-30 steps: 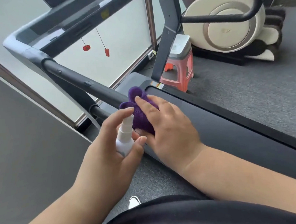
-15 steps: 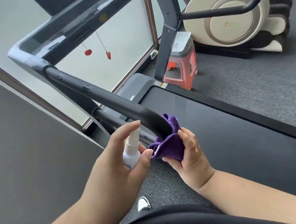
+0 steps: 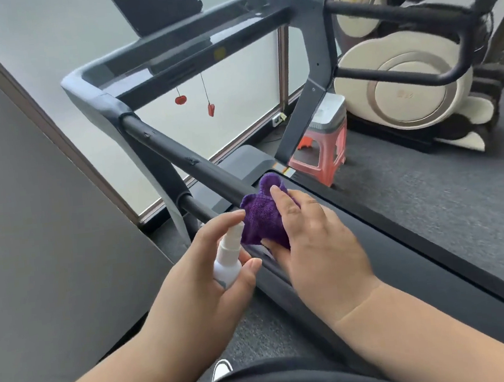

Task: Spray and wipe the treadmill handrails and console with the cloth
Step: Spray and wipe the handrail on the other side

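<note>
My left hand (image 3: 203, 278) grips a small white spray bottle (image 3: 227, 261), forefinger on its nozzle, just left of the treadmill's left handrail (image 3: 176, 155). My right hand (image 3: 317, 240) wraps a purple cloth (image 3: 261, 217) over the near end of that black rail, fingers curled over the top. The rail's end is hidden under cloth and hand. The grey console (image 3: 188, 52) with its dark screen (image 3: 153, 6) spans the frame's top. The right handrail (image 3: 397, 13) loops at the upper right.
The black treadmill belt (image 3: 421, 267) runs below my right arm. A red plastic stool (image 3: 323, 150) stands beside the right upright. A cream massage chair (image 3: 409, 83) fills the back right. A grey panel (image 3: 34, 242) stands at left. Two red safety clips (image 3: 194, 104) hang from the console.
My right hand slid the cloth from the rail's tip back up and over the top of the rail. The left hand and bottle kept beside it. The view tilted upward, showing more console.
</note>
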A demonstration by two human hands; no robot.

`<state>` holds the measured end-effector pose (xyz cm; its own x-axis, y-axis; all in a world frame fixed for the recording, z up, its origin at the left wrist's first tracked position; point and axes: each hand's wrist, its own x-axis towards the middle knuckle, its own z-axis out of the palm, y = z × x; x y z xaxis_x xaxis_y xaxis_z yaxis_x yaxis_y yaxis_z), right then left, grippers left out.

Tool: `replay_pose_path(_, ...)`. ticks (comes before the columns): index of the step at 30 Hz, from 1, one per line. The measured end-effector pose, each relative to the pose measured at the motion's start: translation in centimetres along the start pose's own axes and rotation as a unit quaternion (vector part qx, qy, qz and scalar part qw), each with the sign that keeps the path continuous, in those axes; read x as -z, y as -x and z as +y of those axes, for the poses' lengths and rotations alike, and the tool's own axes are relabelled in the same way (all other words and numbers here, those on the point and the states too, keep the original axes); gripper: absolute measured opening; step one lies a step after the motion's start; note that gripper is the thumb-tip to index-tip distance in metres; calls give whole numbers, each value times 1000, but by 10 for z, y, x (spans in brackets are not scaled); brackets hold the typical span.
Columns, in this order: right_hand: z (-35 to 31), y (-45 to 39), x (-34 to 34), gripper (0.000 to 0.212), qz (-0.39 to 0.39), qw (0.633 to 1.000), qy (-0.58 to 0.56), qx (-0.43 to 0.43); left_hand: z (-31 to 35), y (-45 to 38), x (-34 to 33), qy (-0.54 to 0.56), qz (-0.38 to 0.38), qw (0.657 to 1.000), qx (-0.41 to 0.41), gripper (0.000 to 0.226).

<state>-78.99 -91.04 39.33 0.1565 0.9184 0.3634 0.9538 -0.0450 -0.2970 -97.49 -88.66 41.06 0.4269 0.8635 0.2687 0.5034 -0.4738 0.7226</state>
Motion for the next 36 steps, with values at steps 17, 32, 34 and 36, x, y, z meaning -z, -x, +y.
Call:
replay_pose_path(17,-100,-149,-59,69,-158,966,205,6,-110,-73,76,92,-1,996,1,53)
replay_pose_path(32,-188,-279,-137,69,-155,952,266,-1,-203,-111,141,118,-47,992,7,53)
replay_pose_path(34,-187,-281,-138,70,-148,954,260,7,-207,-112,143,125,-50,991,6,52)
replay_pose_path(36,-180,-272,-133,72,-134,956,260,8,-210,-113,145,131,-55,990,1,52)
